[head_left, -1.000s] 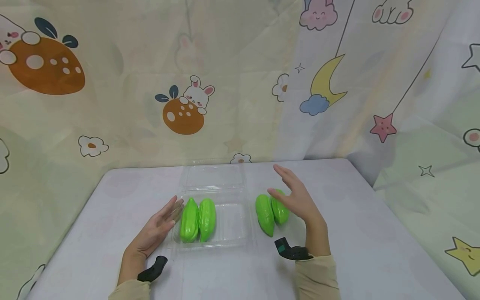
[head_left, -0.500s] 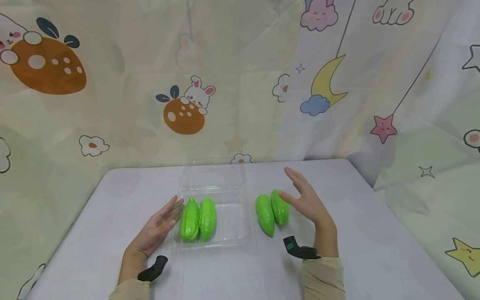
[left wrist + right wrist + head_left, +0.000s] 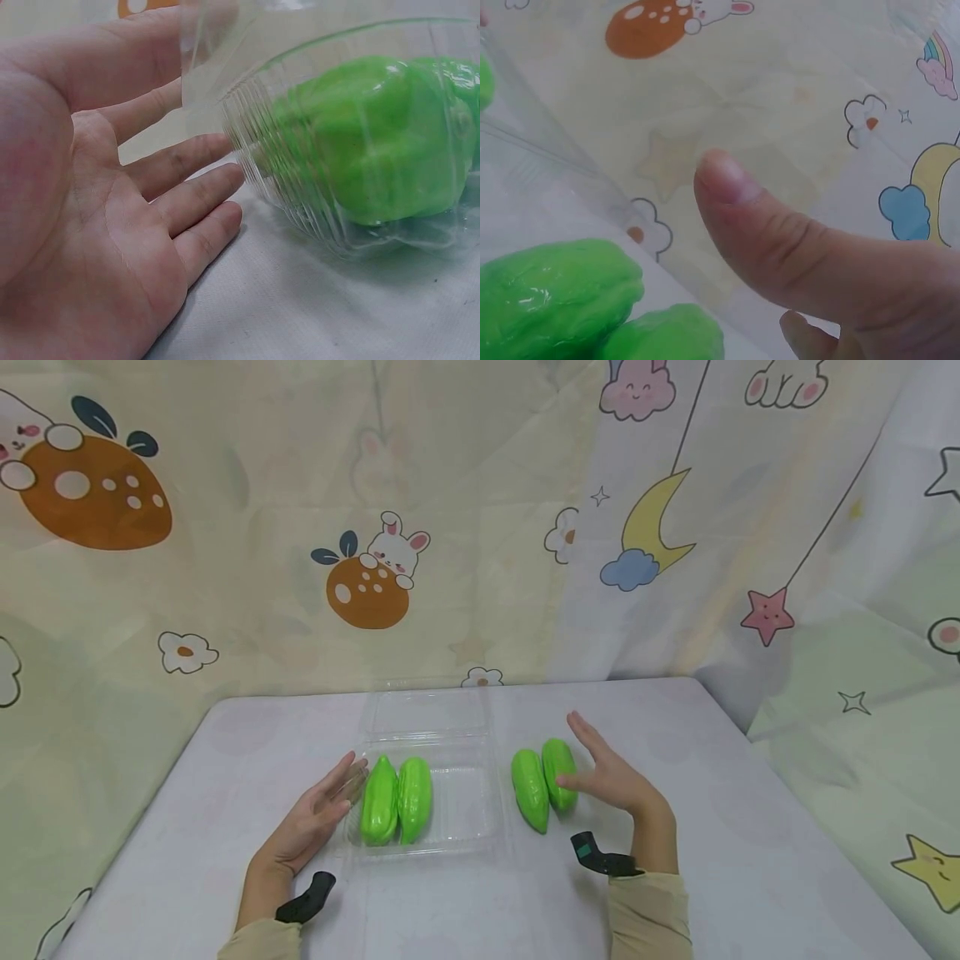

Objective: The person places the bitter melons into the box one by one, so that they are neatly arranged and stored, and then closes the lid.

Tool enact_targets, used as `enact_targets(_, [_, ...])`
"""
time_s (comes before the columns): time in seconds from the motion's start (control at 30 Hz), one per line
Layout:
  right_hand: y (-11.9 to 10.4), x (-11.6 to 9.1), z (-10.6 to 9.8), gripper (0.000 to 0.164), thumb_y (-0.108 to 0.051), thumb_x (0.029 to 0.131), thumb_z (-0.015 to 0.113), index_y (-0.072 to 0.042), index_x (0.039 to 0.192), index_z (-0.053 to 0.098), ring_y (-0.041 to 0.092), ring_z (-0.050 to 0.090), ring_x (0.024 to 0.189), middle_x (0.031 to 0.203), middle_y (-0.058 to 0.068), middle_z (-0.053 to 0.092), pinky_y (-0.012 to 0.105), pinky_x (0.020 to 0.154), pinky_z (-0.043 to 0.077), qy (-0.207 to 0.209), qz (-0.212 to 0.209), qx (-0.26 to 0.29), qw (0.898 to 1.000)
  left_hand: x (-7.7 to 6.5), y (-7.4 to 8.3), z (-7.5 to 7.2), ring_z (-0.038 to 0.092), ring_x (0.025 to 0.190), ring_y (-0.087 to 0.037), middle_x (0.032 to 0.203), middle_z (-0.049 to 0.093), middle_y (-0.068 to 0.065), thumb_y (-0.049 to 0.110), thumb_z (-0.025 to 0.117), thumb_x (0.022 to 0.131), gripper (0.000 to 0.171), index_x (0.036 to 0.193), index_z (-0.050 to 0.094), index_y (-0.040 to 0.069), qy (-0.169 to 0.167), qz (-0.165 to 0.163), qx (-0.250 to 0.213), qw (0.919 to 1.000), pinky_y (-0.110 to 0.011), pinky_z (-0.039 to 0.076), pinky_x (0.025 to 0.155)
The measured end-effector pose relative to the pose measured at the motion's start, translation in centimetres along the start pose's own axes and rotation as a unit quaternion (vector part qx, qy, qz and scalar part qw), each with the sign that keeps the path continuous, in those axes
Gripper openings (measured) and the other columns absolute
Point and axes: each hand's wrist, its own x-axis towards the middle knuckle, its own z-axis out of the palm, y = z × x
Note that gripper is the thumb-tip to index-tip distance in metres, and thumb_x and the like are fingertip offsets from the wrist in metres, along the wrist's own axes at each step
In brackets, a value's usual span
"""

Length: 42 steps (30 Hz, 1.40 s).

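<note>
A clear plastic box [image 3: 467,806] lies on the table with its hinged lid [image 3: 429,714] folded back. In its left half sit two glossy, elongated green fruit-like pieces, one on the left [image 3: 379,802] and one on the right [image 3: 415,800]. My left hand [image 3: 307,822] is beside the box, fingers extended; in the left wrist view its fingertips [image 3: 225,176] are right at the ridged wall. Two more green pieces lie right of the box, the nearer [image 3: 530,791] and the farther [image 3: 558,768]. My right hand [image 3: 618,781] hovers by the farther one, thumb and fingers spread, holding nothing.
A white-covered table [image 3: 720,827] carries everything, its far edge close to a printed curtain [image 3: 480,527]. A black wrist mount [image 3: 306,897] is strapped on the left wrist, and a second black mount [image 3: 603,857] on the right.
My right hand has moved right and lower, off its earlier place over the loose green pieces, with its thumb now overlapping the farther piece. The left hand and the box stay put.
</note>
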Motion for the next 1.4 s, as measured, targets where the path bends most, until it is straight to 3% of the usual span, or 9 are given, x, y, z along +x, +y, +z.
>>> enact_targets(0.77, [3.3,0.2,0.8,0.107,-0.032,0.075,0.08,-0.014,0.154,0.009,0.037,0.001,0.147,0.161,0.01,0.001,0.063,0.114,0.008,-0.038,0.024,0.023,0.999,0.2,0.1,-0.1,0.007,0.148,-0.028,0.161,0.014,-0.008,0.0,0.046,0.096,0.07,0.154,0.01,0.017,0.02,-0.022,-0.006,0.9995,-0.057,-0.005,0.116])
enact_targets(1.4, [4.3,0.2,1.2,0.109,-0.031,0.074,0.081,-0.017,0.154,0.009,0.038,-0.001,0.147,0.161,0.012,0.001,0.061,0.115,0.006,-0.048,0.028,0.028,0.998,0.2,-0.3,0.0,0.007,0.148,-0.031,0.16,0.015,-0.007,0.005,0.05,0.095,0.072,0.154,0.011,0.018,0.026,-0.022,-0.004,0.9994,-0.06,-0.004,0.115])
